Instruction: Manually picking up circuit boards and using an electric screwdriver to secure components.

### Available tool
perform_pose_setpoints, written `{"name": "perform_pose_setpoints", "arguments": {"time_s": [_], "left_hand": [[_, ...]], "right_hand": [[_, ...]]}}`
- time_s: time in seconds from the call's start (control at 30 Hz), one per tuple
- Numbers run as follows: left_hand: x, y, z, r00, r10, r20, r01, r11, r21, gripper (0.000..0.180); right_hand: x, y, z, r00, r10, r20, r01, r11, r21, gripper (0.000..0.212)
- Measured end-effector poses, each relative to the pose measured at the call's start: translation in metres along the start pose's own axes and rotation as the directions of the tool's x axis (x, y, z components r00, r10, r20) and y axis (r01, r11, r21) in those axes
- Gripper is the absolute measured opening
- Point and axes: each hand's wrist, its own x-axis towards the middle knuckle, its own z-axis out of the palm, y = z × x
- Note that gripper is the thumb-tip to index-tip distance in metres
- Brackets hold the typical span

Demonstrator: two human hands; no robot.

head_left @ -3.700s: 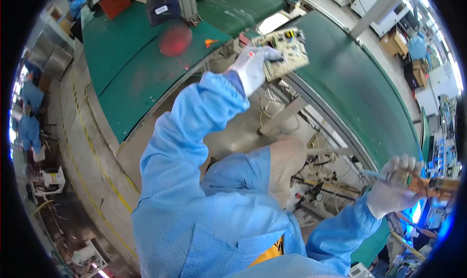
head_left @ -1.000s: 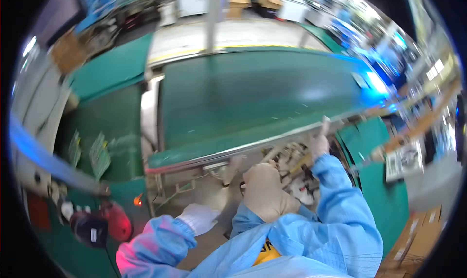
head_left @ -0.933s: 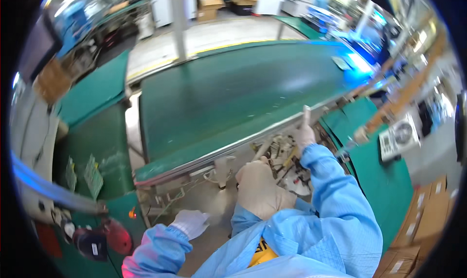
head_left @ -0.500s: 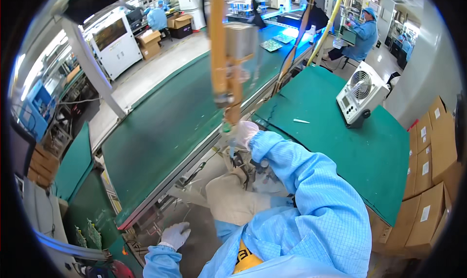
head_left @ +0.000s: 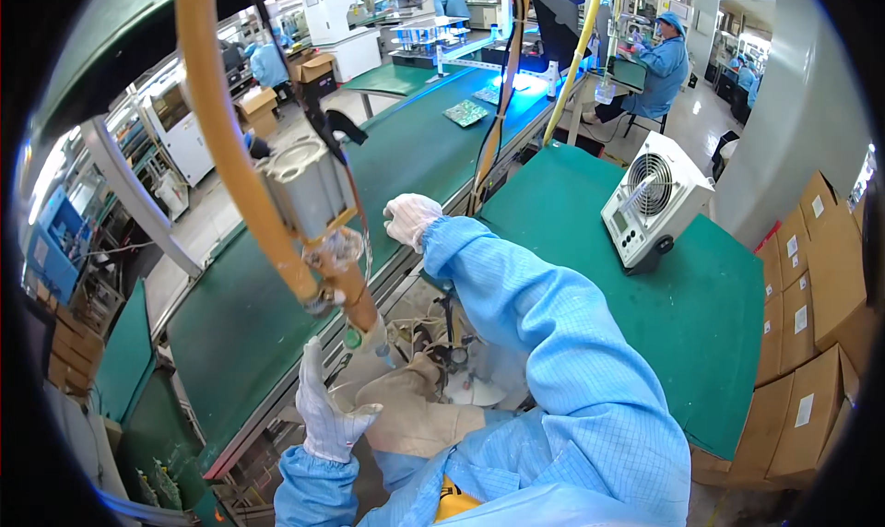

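My left hand [head_left: 334, 412], in a white glove, is raised with thumb and fingers spread apart. It holds nothing and is just beside the lower end of a hanging orange air tool [head_left: 355, 296], which tilts in front of me. A grey metal cylinder [head_left: 309, 190] is fixed to the tool beside a thick yellow-orange hose [head_left: 207, 94]. My right hand [head_left: 412, 221], also gloved in white, is over the near edge of the green conveyor belt [head_left: 277, 287]. Its fingers are curled in, nothing shows in them, and it is apart from the tool.
On the green-topped table [head_left: 710, 315] at right stands a white benchtop fan [head_left: 659, 200]. Brown cartons [head_left: 802, 379] are stacked beyond it. A circuit board [head_left: 465, 113] lies far up the belt. A person in blue [head_left: 662, 71] sits at the back right.
My right hand has let go of the tool and moved up and left. The tool has swung left and tilted. My left hand has risen towards its lower end, and the view has shifted.
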Motion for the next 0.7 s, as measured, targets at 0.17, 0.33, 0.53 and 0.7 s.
{"name": "perform_pose_setpoints", "arguments": {"time_s": [0.17, 0.33, 0.53, 0.7], "left_hand": [[0.045, 0.035, 0.033, 0.998, -0.023, -0.064, 0.020, 0.999, -0.041, 0.087], [0.051, 0.031, 0.047, 0.987, -0.001, 0.162, 0.004, 1.000, -0.023, 0.044], [0.050, 0.005, 0.066, 0.961, -0.230, 0.152, 0.264, 0.925, -0.273, 0.033], [0.067, -0.039, 0.055, 0.967, -0.235, -0.096, 0.162, 0.864, -0.476, 0.029]], "right_hand": [[0.032, 0.038, 0.001, 0.986, 0.154, -0.067, -0.160, 0.982, -0.101, 0.030], [0.061, 0.066, 0.010, 0.968, 0.245, -0.052, -0.250, 0.961, -0.119, 0.030], [0.091, 0.094, 0.018, 0.933, 0.350, -0.088, -0.360, 0.918, -0.164, 0.041], [0.120, 0.110, 0.018, 0.874, 0.477, -0.098, -0.486, 0.861, -0.150, 0.050]]}}
